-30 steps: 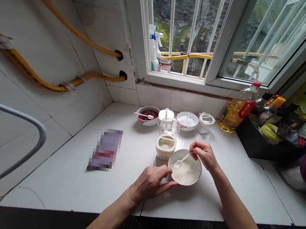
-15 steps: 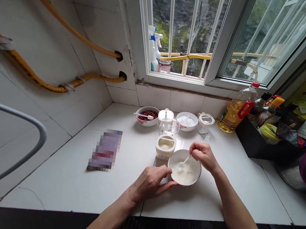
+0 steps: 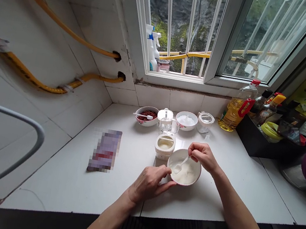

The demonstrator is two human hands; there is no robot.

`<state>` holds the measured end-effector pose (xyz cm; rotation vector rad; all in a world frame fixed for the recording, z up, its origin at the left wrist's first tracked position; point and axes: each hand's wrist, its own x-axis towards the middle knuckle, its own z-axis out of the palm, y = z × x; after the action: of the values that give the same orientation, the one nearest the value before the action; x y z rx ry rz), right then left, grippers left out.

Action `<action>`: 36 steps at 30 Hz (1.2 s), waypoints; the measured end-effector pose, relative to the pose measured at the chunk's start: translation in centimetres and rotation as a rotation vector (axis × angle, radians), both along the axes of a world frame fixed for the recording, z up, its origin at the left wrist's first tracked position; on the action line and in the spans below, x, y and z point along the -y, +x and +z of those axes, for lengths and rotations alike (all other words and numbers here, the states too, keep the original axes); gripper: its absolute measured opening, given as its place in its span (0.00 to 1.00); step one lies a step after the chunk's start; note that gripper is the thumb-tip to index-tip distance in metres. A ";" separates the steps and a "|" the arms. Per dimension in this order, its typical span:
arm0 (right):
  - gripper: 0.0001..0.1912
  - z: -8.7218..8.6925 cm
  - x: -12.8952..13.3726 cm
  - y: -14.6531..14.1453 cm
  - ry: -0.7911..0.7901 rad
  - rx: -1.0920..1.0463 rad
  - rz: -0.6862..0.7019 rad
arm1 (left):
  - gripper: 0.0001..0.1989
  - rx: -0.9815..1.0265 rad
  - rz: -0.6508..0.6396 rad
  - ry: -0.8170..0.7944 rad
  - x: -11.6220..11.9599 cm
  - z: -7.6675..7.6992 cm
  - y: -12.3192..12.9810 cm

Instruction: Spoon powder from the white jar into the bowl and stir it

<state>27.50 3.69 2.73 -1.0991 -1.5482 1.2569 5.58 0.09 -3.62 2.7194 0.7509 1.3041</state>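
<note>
A white bowl [image 3: 195,179] with a dark red rim and pale powder in it rests on the counter. My left hand [image 3: 151,182] grips its near left rim between thumb and fingers. In my right hand [image 3: 202,155] is the handle of a small white spoon [image 3: 178,168], pinched above the bowl's far right side. The spoon's head dips into the powder at the bowl's left. Just behind and left of the bowl stands a cream seasoning jar [image 3: 163,153] with pale contents, its clear lid [image 3: 169,126] raised.
Along the back are a bowl of dark red pieces [image 3: 142,122] with a spoon across it, a bowl of white grains [image 3: 185,127] and a clear-lidded jar [image 3: 204,125]. An oil bottle [image 3: 234,110] and a black condiment box [image 3: 256,141] stand right. A blurred purple packet [image 3: 105,151] lies left.
The spoon's head has moved slightly left and toward me inside the bowl, with my right hand shifting a little left. My left hand keeps its place on the rim.
</note>
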 end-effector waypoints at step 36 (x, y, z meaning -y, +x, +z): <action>0.06 -0.7 -1.0 0.1 -0.021 -0.273 -0.161 | 0.13 -0.008 0.013 -0.016 0.0 -0.1 0.0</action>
<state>27.63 4.70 2.07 -0.9983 -1.2213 1.2568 5.56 0.12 -3.72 2.7141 0.7772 1.2843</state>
